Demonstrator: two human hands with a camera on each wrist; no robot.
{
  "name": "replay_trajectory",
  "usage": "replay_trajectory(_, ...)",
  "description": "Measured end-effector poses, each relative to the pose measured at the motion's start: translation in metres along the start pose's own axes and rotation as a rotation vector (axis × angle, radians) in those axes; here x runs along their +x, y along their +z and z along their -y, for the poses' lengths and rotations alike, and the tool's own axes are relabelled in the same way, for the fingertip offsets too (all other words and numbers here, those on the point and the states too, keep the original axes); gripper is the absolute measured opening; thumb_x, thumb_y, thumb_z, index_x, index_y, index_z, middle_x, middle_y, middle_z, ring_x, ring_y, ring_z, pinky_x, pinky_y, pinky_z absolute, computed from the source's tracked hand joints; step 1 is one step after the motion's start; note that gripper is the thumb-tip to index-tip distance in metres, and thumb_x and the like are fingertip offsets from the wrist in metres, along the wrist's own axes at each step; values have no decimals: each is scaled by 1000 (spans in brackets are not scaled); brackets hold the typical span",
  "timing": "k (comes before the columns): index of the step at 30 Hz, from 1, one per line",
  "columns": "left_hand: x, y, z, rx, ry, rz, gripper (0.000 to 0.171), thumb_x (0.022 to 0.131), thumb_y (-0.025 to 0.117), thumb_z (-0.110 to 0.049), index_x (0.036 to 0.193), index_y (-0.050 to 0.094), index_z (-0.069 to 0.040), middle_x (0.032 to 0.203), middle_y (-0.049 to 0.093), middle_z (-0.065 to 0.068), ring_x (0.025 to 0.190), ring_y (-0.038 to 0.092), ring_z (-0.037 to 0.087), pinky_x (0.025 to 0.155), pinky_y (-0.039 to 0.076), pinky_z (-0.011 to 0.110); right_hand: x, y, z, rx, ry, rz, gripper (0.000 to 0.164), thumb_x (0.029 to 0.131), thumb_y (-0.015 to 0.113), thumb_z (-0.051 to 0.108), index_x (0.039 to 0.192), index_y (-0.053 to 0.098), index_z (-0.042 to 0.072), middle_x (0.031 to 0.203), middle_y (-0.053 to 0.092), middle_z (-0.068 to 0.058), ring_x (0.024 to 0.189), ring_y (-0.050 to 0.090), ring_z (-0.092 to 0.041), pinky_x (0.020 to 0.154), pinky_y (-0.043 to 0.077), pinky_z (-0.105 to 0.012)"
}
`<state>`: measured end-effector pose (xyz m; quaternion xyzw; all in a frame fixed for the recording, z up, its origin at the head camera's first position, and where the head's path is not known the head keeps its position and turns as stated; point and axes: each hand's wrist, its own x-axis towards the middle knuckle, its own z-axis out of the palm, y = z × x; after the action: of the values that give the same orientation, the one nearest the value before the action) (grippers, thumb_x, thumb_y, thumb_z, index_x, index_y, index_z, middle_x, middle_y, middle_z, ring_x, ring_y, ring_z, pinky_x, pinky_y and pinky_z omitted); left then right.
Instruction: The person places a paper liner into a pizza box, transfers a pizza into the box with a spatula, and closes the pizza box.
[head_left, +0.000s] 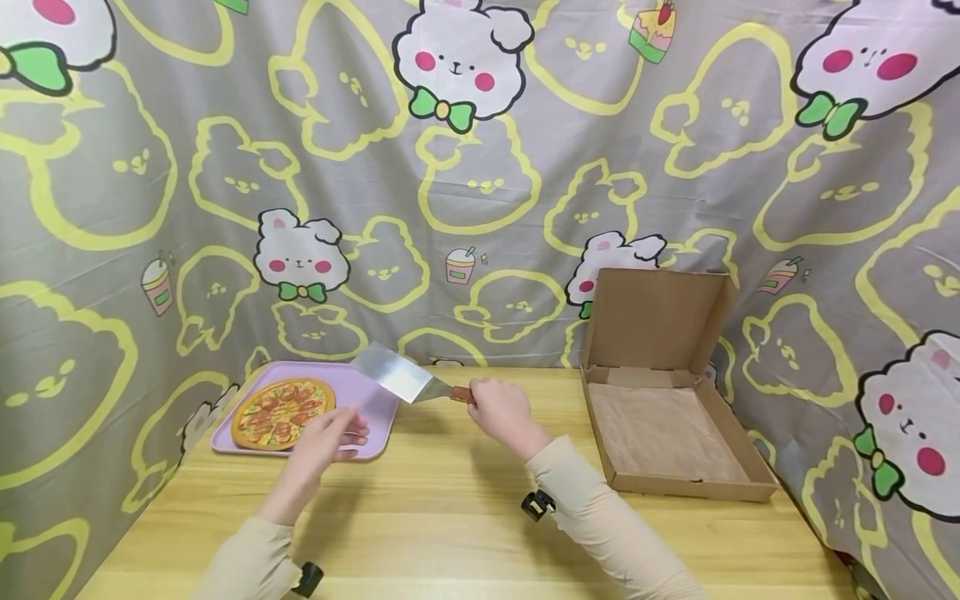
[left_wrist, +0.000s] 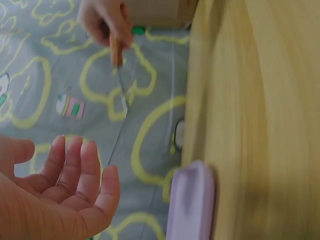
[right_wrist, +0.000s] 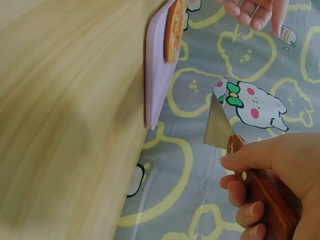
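The right hand [head_left: 501, 408] has its fingers wrapped round the wooden handle of a spatula [head_left: 397, 375]; the metal blade points toward 10 o'clock, raised off the wood, its tip over the tray's corner in the head view. At 9 o'clock from that grip, the left hand [head_left: 326, 437] is unclenched, fingers loosely bent. Just beyond it, a lilac tray [head_left: 382, 430] bears a pizza [head_left: 281, 412] on its 9 o'clock side. At 3 o'clock a cardboard box [head_left: 690, 487] has its lid [head_left: 652, 321] standing up from the 12 o'clock edge and brown paper [head_left: 663, 429] inside. Yellow tabletop [head_left: 435, 533] spans the gap between tray and box and widens toward 6 o'clock; a patterned curtain [head_left: 487, 200] borders the 12 o'clock edge.
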<state>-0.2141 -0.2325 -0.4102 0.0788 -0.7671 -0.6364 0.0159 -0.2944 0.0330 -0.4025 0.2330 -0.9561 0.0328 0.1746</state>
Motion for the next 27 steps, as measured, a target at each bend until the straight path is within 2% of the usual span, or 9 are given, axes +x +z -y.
replay_trajectory(5,-2,-33,0,104,8,-36,50,103,43,-42,107,60,5,88,68,0,79,65,8,75,57,28,0,-1,-4,-10,-23,-17,15,85,69,22,77,59,13,69,63,1,55,57,-15,44,44,-31)
replay_trajectory(9,-2,-59,2,163,17,-62,56,102,41,-45,110,58,8,84,68,-4,77,65,4,73,57,23,1,0,-8,-10,-42,-17,14,85,69,21,78,60,13,69,62,1,54,55,-14,43,43,-30)
replay_trajectory(17,-2,-105,15,288,13,-131,60,102,37,-50,110,58,6,82,65,-9,74,62,1,68,55,25,1,5,-14,-23,-81,-34,13,85,69,21,78,61,14,69,62,1,55,58,-15,43,44,-30)
replay_trajectory(21,0,-126,27,306,3,-180,59,102,36,-47,112,57,7,79,65,-12,71,62,0,65,55,25,1,7,-15,-48,-116,-64,16,85,70,22,75,60,14,68,61,1,54,58,-16,43,45,-31)
replay_trajectory(27,9,-153,52,267,-43,-272,58,103,34,-44,116,53,9,74,60,-18,68,61,-3,63,56,27,0,9,-15,-57,-153,-73,15,85,70,23,75,60,16,68,61,2,56,60,-16,45,46,-32)
